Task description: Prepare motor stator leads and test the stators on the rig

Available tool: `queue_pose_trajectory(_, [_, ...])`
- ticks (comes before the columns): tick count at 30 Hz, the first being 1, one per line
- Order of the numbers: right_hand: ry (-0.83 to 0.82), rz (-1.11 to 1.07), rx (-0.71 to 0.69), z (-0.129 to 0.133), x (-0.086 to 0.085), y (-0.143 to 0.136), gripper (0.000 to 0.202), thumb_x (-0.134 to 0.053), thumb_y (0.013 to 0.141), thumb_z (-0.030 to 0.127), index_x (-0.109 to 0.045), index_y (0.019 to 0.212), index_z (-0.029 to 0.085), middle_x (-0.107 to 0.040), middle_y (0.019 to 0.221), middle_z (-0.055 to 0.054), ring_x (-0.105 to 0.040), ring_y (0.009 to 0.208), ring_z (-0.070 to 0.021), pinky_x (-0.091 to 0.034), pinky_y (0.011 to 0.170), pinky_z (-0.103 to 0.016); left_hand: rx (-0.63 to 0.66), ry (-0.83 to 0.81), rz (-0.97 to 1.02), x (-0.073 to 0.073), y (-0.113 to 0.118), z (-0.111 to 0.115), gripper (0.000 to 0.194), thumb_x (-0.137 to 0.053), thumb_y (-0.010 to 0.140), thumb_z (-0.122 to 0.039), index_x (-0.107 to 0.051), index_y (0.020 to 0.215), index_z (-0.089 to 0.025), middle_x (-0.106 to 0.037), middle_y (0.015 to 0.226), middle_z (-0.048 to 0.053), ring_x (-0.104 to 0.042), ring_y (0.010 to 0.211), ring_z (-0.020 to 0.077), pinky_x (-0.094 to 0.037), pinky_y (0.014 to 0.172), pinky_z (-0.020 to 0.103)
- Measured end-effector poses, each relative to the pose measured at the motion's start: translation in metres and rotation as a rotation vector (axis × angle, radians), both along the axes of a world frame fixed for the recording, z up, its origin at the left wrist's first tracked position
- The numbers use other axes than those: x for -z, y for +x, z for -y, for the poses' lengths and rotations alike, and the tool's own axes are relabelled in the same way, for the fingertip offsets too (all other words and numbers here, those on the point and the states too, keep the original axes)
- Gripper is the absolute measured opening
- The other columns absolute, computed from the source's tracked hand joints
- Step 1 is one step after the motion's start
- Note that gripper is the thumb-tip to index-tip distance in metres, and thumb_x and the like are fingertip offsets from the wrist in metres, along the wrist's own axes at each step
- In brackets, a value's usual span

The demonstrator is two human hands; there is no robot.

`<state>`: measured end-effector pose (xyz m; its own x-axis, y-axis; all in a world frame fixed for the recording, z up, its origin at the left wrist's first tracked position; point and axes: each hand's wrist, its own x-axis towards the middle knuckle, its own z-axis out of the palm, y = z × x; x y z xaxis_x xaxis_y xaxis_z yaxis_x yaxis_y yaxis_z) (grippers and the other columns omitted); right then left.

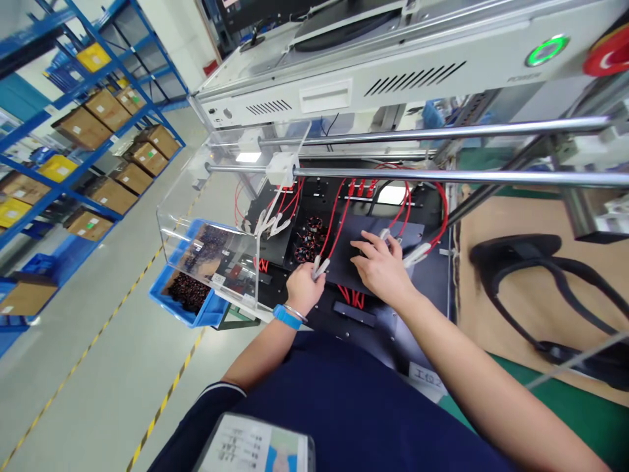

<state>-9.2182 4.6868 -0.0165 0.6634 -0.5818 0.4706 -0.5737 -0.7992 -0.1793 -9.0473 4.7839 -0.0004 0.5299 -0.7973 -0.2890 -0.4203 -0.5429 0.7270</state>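
Note:
My left hand (304,288), with a blue band at its wrist, is closed around white clips (320,267) on red wires. To its right, my right hand (381,265) rests fingers spread over a dark flat plate (344,249), its fingertips beside a grey-white clip (384,234). Whether it grips that clip is hard to tell. Another white clip pair (417,254) lies just right of my right hand. Small parts with black and red wires (310,241) form a pile beyond my left hand. More white clips (272,224) hang at the left.
A clear plastic cover (211,229) stands at the left, over part of a blue bin (211,313) of small dark parts. Metal rods (442,176) cross above the work area. Black straps (491,295) lie on brown board at the right. Blue shelves (113,59) stand at the far left.

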Motion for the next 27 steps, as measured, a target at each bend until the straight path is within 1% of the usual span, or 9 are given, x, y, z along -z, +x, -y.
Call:
queue_pose_trajectory(3, [-0.006, 0.044, -0.038, 0.002, 0.004, -0.001, 0.026, -0.049, 0.09, 0.014, -0.07, 0.075, 0.021, -0.071, 0.108, -0.006, -0.047, 0.126, -0.029, -0.019, 0.106, -0.053, 0.012, 0.035, -0.237, -0.009, -0.009, 0.016, 0.011, -0.07, 0.081, -0.021, -0.069, 0.09, -0.015, -0.069, 0.078, 0.005, -0.068, 0.077, 0.0175, -0.054, 0.072, 0.028])
queue_pose_trajectory(5, [-0.008, 0.071, -0.058, 0.004, 0.005, -0.001, 0.025, -0.05, 0.091, 0.015, -0.069, 0.077, 0.021, -0.072, 0.1, -0.005, -0.049, 0.123, -0.0285, -0.018, 0.106, -0.054, 0.014, 0.044, -0.392, -0.014, -0.013, 0.032, 0.01, -0.067, 0.085, -0.022, -0.069, 0.09, -0.013, -0.07, 0.077, 0.006, -0.068, 0.071, 0.0143, -0.052, 0.062, 0.022])
queue_pose_trajectory(8, [0.016, 0.084, -0.075, 0.006, 0.008, 0.0, 0.024, -0.05, 0.092, 0.017, -0.069, 0.08, 0.021, -0.072, 0.09, -0.004, -0.051, 0.12, -0.0276, -0.016, 0.106, -0.053, -0.009, 0.018, -0.533, -0.021, -0.017, 0.057, 0.013, -0.067, 0.087, -0.024, -0.068, 0.091, -0.012, -0.072, 0.082, 0.008, -0.07, 0.074, 0.0142, -0.053, 0.062, 0.021])
queue_pose_trajectory(11, [0.047, 0.086, -0.071, 0.006, 0.009, 0.001, 0.024, -0.049, 0.093, 0.017, -0.07, 0.081, 0.021, -0.072, 0.089, -0.005, -0.053, 0.118, -0.0275, -0.016, 0.106, -0.054, -0.069, -0.019, -0.544, -0.024, -0.02, 0.076, 0.02, -0.067, 0.088, -0.03, -0.065, 0.092, -0.011, -0.072, 0.082, 0.01, -0.07, 0.072, 0.0148, -0.054, 0.065, 0.024])
queue_pose_trajectory(14, [0.059, 0.09, -0.055, 0.005, 0.01, 0.002, 0.024, -0.048, 0.093, 0.017, -0.069, 0.082, 0.021, -0.072, 0.092, -0.006, -0.053, 0.117, -0.0278, -0.017, 0.106, -0.056, -0.1, -0.046, -0.475, -0.024, -0.023, 0.086, 0.025, -0.07, 0.086, -0.029, -0.061, 0.101, -0.011, -0.069, 0.079, 0.007, -0.067, 0.067, 0.0124, -0.053, 0.061, 0.022])
queue_pose_trajectory(17, [0.077, 0.095, -0.049, 0.005, 0.01, 0.003, 0.023, -0.048, 0.092, 0.016, -0.068, 0.082, 0.021, -0.072, 0.094, -0.007, -0.053, 0.118, -0.0285, -0.019, 0.106, -0.057, -0.047, -0.038, -0.402, -0.02, -0.024, 0.085, 0.05, -0.079, 0.075, -0.021, -0.054, 0.117, -0.014, -0.065, 0.074, 0.0, -0.061, 0.059, 0.0097, -0.051, 0.059, 0.021])
queue_pose_trajectory(21, [0.099, 0.096, -0.052, 0.005, 0.01, 0.002, 0.024, -0.047, 0.092, 0.015, -0.067, 0.08, 0.02, -0.072, 0.09, -0.006, -0.054, 0.115, -0.0281, -0.018, 0.106, -0.058, 0.051, 0.002, -0.299, -0.016, -0.019, 0.071, 0.063, -0.079, 0.067, -0.008, -0.051, 0.122, -0.016, -0.063, 0.073, -0.003, -0.061, 0.064, 0.0107, -0.053, 0.071, 0.026])
queue_pose_trajectory(24, [0.111, 0.11, -0.055, 0.005, 0.009, 0.002, 0.024, -0.048, 0.091, 0.013, -0.067, 0.078, 0.02, -0.072, 0.09, -0.005, -0.055, 0.114, -0.0268, -0.016, 0.107, -0.057, 0.176, 0.013, -0.08, -0.016, -0.018, 0.058, 0.077, -0.08, 0.061, -0.008, -0.047, 0.13, -0.016, -0.067, 0.094, 0.005, -0.066, 0.088, 0.0202, -0.052, 0.087, 0.035])
queue_pose_trajectory(27, [0.129, 0.11, -0.051, 0.006, 0.008, 0.003, 0.025, -0.048, 0.091, 0.013, -0.068, 0.077, 0.02, -0.073, 0.09, -0.005, -0.055, 0.114, -0.0264, -0.015, 0.107, -0.056, 0.379, 0.057, 0.356, -0.02, -0.019, 0.052, 0.079, -0.07, 0.069, -0.007, -0.038, 0.14, -0.011, -0.063, 0.117, 0.02, -0.061, 0.112, 0.0333, -0.048, 0.097, 0.047])
